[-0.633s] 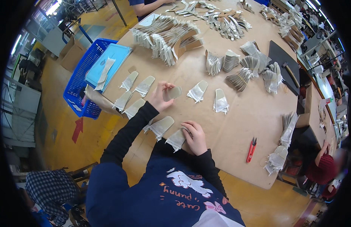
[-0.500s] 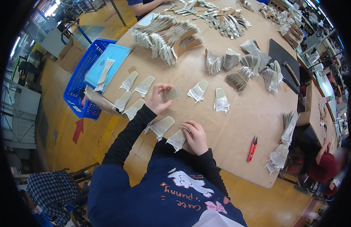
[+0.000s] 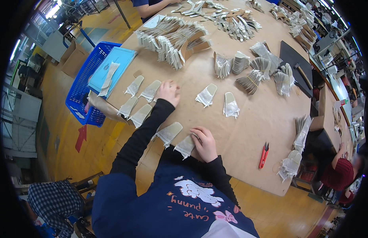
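Note:
Near the table's front edge, my right hand [image 3: 205, 143] is closed on the upper end of a tapered beige-and-white piece [image 3: 185, 147] with frayed white fabric. My left hand [image 3: 168, 93] is back-up over the tabletop, fingers curled; whatever is under them is hidden. Just left of it lies a similar piece [image 3: 150, 91], with another [image 3: 134, 85] farther left. Two more, one at the left edge [image 3: 128, 106] and one beside my forearm [image 3: 140, 115], lie below these. Between my hands is a piece [image 3: 169, 134]; two others [image 3: 207, 95] [image 3: 231, 105] lie to the right.
Bundled strips [image 3: 174, 39] and stacked pieces [image 3: 255, 73] occupy the far side. Red thread snips [image 3: 264, 155] lie at right, near more stacks [image 3: 290, 164]. A hammer [image 3: 304, 76] rests on a black board [image 3: 289, 53]. A blue basket [image 3: 78, 93] stands left; a co-worker's arm [image 3: 156, 8] shows beyond.
My left hand has moved slightly away from me and turned back-up; the piece it held up is now out of sight. My right hand has stayed in place.

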`<state>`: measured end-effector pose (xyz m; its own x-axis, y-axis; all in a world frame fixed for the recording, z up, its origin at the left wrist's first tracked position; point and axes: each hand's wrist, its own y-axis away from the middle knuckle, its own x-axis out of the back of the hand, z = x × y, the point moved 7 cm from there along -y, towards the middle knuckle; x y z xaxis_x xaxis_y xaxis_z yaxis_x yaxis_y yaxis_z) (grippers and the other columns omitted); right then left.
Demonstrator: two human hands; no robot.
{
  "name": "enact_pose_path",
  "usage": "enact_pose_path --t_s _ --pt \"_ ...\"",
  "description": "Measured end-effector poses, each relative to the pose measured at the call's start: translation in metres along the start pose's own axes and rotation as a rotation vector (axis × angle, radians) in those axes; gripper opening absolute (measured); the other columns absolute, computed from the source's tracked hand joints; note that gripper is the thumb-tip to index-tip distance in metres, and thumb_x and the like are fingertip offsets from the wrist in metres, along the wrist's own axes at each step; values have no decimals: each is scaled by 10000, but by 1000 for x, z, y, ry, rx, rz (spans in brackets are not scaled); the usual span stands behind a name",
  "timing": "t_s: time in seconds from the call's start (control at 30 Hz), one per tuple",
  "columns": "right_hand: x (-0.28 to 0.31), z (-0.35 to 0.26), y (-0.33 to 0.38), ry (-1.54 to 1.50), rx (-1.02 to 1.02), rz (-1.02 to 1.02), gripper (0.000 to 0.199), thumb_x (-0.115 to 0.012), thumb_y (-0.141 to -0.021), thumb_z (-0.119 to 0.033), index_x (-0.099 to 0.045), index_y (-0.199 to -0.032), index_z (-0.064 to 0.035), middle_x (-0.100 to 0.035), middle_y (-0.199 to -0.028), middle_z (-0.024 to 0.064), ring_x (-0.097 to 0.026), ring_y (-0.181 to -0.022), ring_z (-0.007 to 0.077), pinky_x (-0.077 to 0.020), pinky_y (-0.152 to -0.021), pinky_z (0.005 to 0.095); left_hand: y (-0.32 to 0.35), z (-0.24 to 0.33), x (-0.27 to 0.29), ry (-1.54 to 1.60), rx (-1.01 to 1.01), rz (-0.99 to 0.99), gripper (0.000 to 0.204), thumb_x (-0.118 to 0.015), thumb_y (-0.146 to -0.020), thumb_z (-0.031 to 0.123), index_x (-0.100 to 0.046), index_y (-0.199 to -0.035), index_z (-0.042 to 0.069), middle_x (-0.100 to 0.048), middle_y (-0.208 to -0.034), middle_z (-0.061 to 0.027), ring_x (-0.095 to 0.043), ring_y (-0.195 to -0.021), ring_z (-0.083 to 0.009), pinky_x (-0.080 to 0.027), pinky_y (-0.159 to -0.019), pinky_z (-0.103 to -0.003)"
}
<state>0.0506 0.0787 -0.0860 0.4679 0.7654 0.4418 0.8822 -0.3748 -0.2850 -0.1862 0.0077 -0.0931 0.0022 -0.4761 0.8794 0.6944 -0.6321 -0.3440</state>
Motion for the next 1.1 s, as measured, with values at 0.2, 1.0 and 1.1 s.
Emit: enact_pose_path --t_s 0.2,1.0,1.1 --pt "1 -4 -2 -9 43 2 192 -641 -877 -46 -683 -1063 -33 -636 -1098 138 -618 -1007 322 -505 -875 384 -27 102 -53 271 -87 -169 257 -713 -787 219 -609 -973 75 -568 -1121 -162 -540 -1102 -361 -463 -922 -472" --pt "4 2 0 -149 -66 34 195 -621 -878 10 -673 -1064 -14 -628 -1090 143 -635 -973 304 -520 -819 352 21 80 3 165 -115 -22 261 -762 -764 214 -600 -896 58 -530 -1221 -187 -511 -1149 -380 -421 -998 -449" --pt "10 3 1 -149 -52 98 175 -608 -879 28 -682 -1034 -7 -641 -1053 142 -647 -937 301 -525 -796 348 2 134 -26 325 -221 -244 294 -751 -801 277 -626 -991 90 -508 -1310 -180 -482 -1211 -381 -406 -1030 -473"
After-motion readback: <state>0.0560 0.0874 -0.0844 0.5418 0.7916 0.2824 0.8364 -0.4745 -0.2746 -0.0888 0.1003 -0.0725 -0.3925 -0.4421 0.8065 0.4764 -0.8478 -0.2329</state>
